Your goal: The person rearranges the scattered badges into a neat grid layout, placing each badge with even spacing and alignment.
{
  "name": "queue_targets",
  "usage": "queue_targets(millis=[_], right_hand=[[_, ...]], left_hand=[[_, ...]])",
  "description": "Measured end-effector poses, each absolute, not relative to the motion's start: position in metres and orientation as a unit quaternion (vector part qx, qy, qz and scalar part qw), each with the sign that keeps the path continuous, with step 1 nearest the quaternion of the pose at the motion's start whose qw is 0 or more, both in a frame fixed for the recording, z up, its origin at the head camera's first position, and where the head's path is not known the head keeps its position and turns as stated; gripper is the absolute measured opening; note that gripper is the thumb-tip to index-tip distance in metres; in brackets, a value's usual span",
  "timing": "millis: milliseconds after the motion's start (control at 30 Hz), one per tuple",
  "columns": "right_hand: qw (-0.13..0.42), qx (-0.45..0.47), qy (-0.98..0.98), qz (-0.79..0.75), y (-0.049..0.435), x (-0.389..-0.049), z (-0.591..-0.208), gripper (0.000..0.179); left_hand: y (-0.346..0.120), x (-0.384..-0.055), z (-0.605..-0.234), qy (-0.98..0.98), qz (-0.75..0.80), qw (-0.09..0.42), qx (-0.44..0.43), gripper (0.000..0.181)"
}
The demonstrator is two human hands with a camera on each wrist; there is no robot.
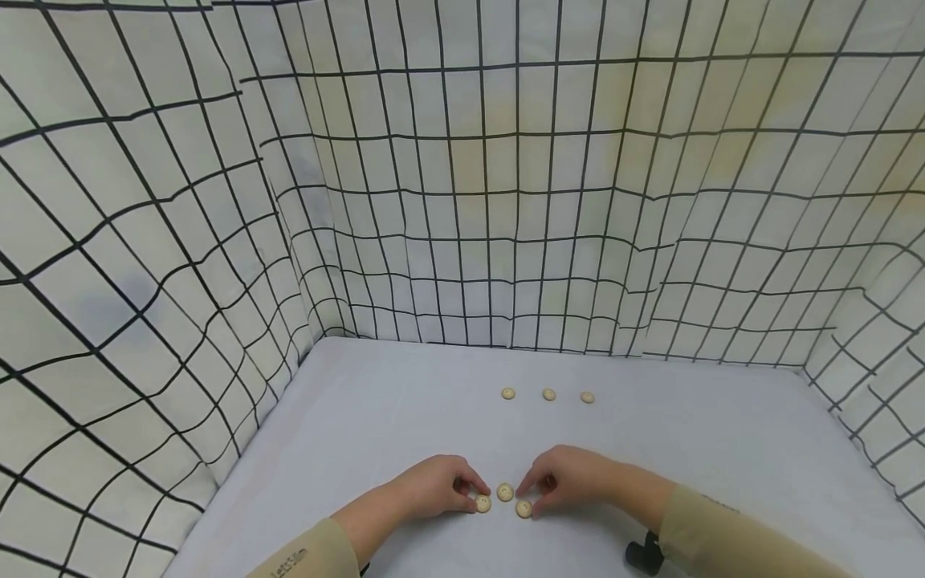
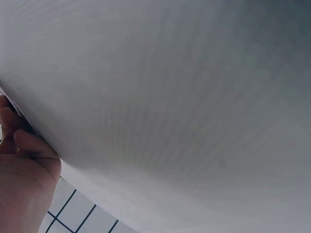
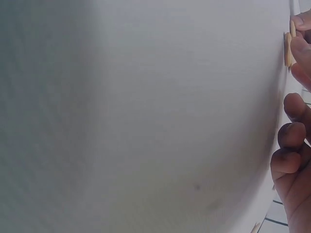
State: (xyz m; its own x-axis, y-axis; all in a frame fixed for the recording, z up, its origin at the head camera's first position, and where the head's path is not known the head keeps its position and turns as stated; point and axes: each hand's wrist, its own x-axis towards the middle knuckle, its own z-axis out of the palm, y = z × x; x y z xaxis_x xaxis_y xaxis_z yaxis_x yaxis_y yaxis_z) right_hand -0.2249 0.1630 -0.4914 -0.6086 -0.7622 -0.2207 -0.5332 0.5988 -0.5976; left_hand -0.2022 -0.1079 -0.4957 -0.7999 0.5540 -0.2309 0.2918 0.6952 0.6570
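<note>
In the head view, three round, pale wooden discs with small dark marks lie close together on the white tabletop. My left hand (image 1: 437, 486) pinches the left disc (image 1: 482, 503) between thumb and index finger. The nearest disc on the right (image 1: 523, 509) is between the thumb and index finger of my right hand (image 1: 571, 479). A middle disc (image 1: 505, 492) lies between the hands, slightly farther back, beside the right index fingertip. In the right wrist view, fingertips touch a thin disc (image 3: 287, 48) at the frame's edge. The left wrist view hides the left hand's disc.
Three more pale discs stand in a row toward the back of the table: left (image 1: 508, 393), centre (image 1: 549, 394) and right (image 1: 588, 397). White walls (image 1: 462, 265) with a black grid enclose the table (image 1: 405, 385). A black object (image 1: 643, 555) shows under the right sleeve.
</note>
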Motion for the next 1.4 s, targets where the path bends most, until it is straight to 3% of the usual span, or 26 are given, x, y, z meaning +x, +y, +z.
queue_targets(millis=[1400], right_hand=[[0.233,-0.379,0.861,-0.246,0.163,-0.225,-0.508,0.022]], left_hand=[[-0.107,-0.203,-0.498,0.892,0.322,0.210,0.236,0.017]])
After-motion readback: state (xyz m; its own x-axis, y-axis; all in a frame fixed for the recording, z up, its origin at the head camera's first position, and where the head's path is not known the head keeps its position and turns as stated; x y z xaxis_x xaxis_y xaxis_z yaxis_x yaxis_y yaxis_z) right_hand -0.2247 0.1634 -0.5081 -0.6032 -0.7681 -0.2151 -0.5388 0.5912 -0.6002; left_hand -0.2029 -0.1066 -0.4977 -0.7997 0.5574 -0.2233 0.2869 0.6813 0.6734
